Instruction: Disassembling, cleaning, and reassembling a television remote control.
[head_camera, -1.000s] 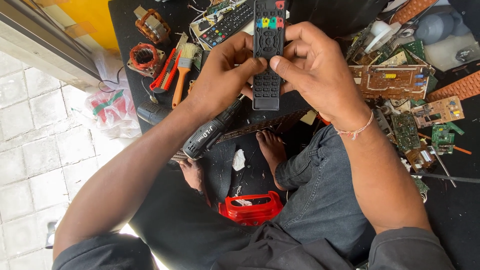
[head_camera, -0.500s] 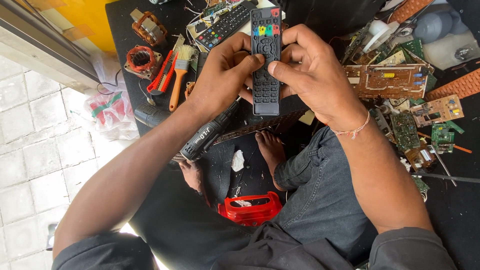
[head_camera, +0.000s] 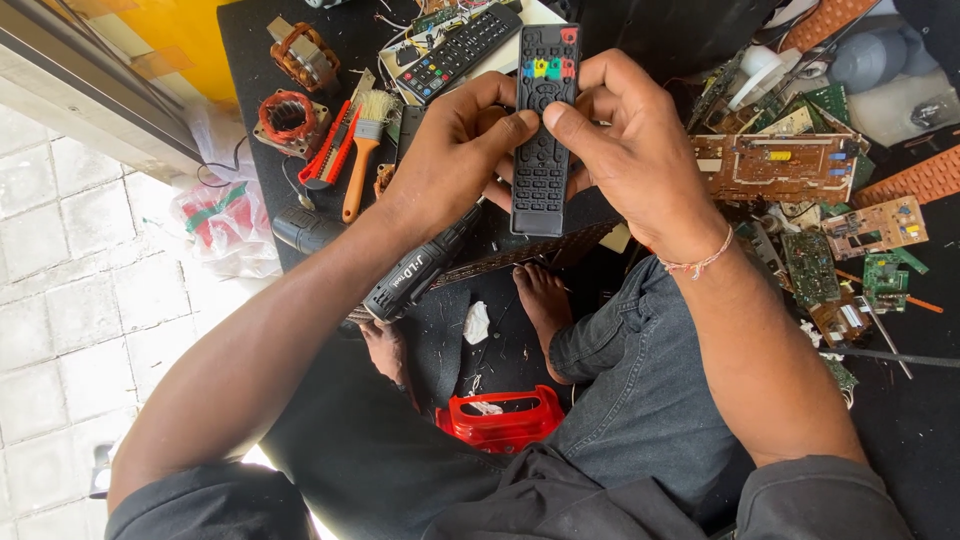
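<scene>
A black remote control (head_camera: 541, 150) with coloured buttons near its top is held upright over my lap, button side toward me. My left hand (head_camera: 450, 150) grips its left edge, thumb laid on the buttons. My right hand (head_camera: 630, 150) grips the right edge, its thumb also pressing on the button face close to the left thumb. A thread bracelet circles my right wrist. The back of the remote is hidden.
On the black work surface (head_camera: 250, 60) lie a second remote (head_camera: 458, 52), a brush with an orange handle (head_camera: 362, 150), red pliers (head_camera: 325, 150), two copper coils (head_camera: 287, 115), a black power tool (head_camera: 410, 275) and several circuit boards (head_camera: 775, 165). A red plastic tray (head_camera: 500, 420) sits by my feet.
The remote and both hands have shifted very slightly; my thumbs have come closer together on the button face.
</scene>
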